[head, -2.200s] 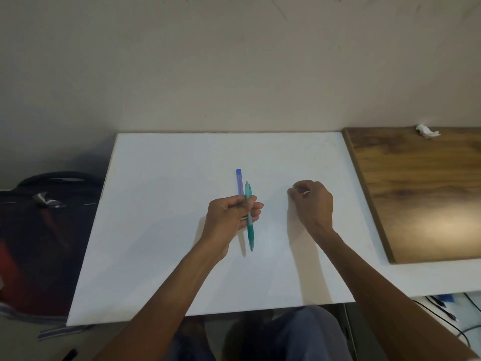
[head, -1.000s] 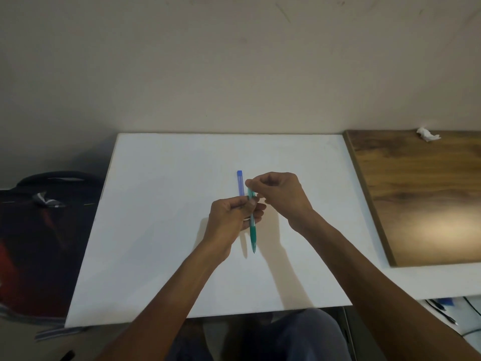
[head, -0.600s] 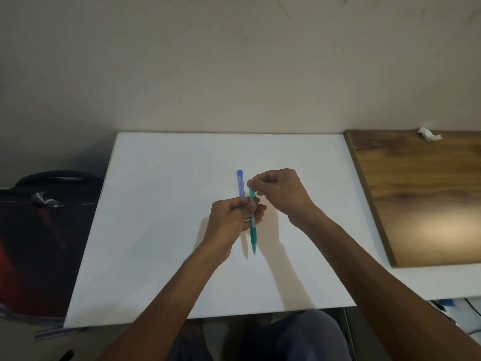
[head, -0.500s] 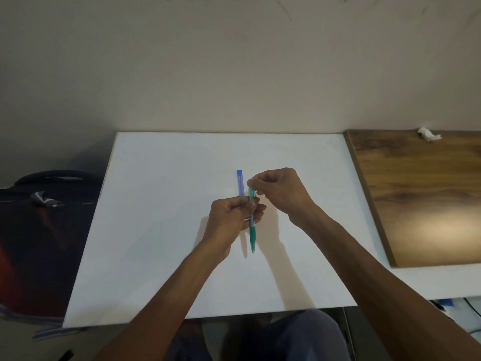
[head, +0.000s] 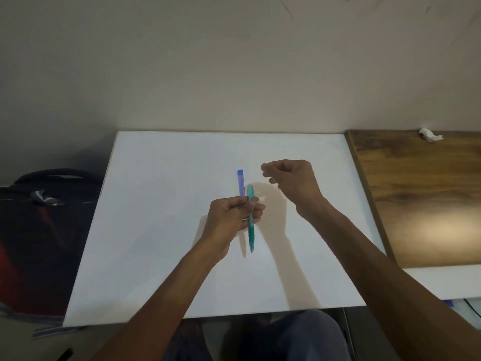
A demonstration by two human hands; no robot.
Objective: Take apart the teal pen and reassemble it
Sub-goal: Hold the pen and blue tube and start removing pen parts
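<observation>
The teal pen is upright in my left hand, which grips its middle above the white table. Its tip points toward me and its rounded top end sticks out above my fingers. A blue pen runs alongside it on the left, with its lower end hidden behind my left hand; I cannot tell whether the hand holds it too. My right hand hovers up and to the right of the teal pen's top, apart from it. Its fingers are loosely curled and nothing shows in them.
A wooden board lies to the right of the white table, with a crumpled white scrap at its far edge. A dark bag sits on the floor at the left. A wall rises just behind the table.
My right hand was pinching the teal pen's top end and has let go, pulling back up and to the right. My left hand and both pens have stayed in place.
</observation>
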